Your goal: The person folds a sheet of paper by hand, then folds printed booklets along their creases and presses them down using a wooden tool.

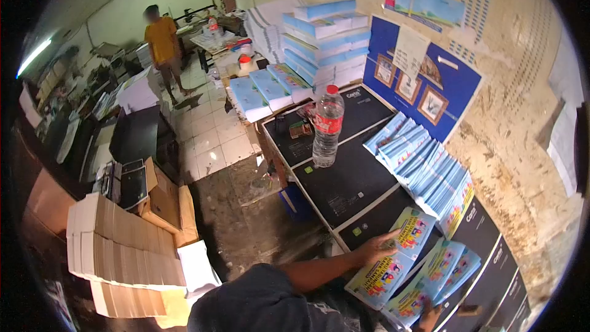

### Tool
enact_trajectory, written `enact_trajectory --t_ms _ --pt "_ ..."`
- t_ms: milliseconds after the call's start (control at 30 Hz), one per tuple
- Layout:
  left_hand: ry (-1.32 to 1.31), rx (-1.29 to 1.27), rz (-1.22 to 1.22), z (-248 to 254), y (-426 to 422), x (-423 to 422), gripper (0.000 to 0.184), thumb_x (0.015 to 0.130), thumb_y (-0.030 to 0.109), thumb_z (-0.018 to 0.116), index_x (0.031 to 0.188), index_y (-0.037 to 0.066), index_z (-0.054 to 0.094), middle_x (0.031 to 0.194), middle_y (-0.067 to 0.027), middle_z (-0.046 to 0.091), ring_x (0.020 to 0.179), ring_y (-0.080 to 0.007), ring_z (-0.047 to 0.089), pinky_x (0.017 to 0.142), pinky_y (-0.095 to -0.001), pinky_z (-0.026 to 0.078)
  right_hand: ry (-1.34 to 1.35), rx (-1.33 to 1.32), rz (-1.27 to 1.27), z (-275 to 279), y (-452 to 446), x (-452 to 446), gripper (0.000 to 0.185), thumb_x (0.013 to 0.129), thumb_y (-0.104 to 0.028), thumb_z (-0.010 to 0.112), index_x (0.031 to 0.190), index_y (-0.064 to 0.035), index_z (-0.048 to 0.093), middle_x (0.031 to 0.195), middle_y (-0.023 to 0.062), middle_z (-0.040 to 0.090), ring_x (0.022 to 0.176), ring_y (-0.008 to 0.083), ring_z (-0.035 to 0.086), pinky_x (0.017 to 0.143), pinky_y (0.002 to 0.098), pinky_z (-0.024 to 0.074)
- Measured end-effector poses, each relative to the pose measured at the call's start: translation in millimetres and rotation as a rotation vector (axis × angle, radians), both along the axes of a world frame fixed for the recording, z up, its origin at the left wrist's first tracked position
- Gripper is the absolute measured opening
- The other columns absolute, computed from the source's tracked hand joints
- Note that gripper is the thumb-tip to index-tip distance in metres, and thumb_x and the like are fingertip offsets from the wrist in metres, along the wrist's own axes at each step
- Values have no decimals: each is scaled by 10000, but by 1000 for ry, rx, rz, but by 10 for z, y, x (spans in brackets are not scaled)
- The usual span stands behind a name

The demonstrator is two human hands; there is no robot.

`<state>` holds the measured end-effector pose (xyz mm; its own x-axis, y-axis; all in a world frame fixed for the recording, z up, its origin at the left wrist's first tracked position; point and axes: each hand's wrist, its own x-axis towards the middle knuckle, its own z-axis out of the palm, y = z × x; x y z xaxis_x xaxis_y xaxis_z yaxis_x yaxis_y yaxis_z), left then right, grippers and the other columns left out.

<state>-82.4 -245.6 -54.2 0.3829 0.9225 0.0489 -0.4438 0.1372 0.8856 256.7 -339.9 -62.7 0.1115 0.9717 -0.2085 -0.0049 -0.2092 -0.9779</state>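
Note:
My left hand [379, 248] lies at the edge of a printed booklet cover [393, 258] in light blue and yellow, its fingers stretched out over the paper. The cover is spread on the black-topped table. Near the bottom of the view, my right hand [429, 317] is closed on the lower end of some folded booklets [437, 273] with the same print. These fan out beside the flat cover. Part of the right hand is cut off by dark shadow and the paper. Beyond them a long overlapping row of booklets [418, 160] leans along the wall side.
A water bottle with a red cap [329, 128] stands on the table [344, 193]. Tall stacks of blue-edged books [326, 43] rise at the far end. Bundled brown paper [123, 246] and a cardboard box [161, 200] are at left. Another person [163, 46] stands farther back.

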Motion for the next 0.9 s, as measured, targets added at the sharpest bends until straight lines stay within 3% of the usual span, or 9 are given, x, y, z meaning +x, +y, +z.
enact_trajectory --t_ms 167,233,300,367,467,567,633,667,900 --pt "230 313 114 -95 -68 287 850 958 83 634 1601 59 78 1454 -169 488 1199 -192 573 1017 -357 491 -742 222 239 -290 27 -116 473 981 -344 532 1396 -123 582 1152 199 669 1119 309 620 923 428 497" --pt "151 218 11 -77 -156 427 883 957 110 660 1598 41 58 1456 -184 481 1241 -186 531 1030 -326 470 -593 -130 305 499 85 -731 512 971 -384 509 1420 -146 562 1237 189 646 1105 316 616 883 448 495" --pt "122 127 -32 211 -237 290 863 960 122 662 1598 46 86 1465 -173 479 1259 -188 518 1045 -332 458 -490 479 457 -258 303 -269 507 999 -325 553 1374 16 564 1219 162 664 917 214 600 804 395 486" --pt "108 224 82 6 -133 264 848 954 155 676 1594 45 130 1449 -171 500 1215 -182 544 1038 -329 453 63 141 174 -74 173 -311 418 1014 -310 565 1310 -24 642 1179 159 683 921 197 605 796 417 490" --pt "163 326 166 -29 -34 139 809 955 194 678 1586 47 193 1445 -178 514 1188 -181 566 1038 -321 442 -572 91 334 251 168 -253 427 1032 -347 544 1246 -4 681 1297 147 659 1211 206 604 974 376 506" --pt "279 537 232 -60 -52 301 693 966 182 624 1560 49 293 1461 -194 511 1245 -223 559 1066 -336 426 -494 140 372 193 265 -385 420 1031 -338 544 1248 -5 679 1295 146 660 1213 211 604 980 368 504" --pt "-99 3 -110 -305 63 441 587 973 183 588 1504 21 399 1438 -190 536 1227 -224 576 1062 -352 438 -499 132 427 193 286 -519 415 1031 -333 544 1250 -6 678 1294 146 661 1214 214 605 985 363 502" --pt "350 289 49 -23 -139 358 499 990 186 551 1444 -4 470 1408 -187 563 1236 -229 572 1065 -363 438 -505 117 453 187 267 -589 413 1031 -330 544 1251 -7 678 1293 146 661 1214 215 605 987 361 502" --pt "-9 384 100 -102 -149 272 661 976 136 629 1553 62 316 1439 -129 530 1223 -208 562 1047 -367 459 -84 271 499 59 150 -368 397 1030 -309 545 1257 -11 674 1289 145 663 1217 225 606 1003 343 497"
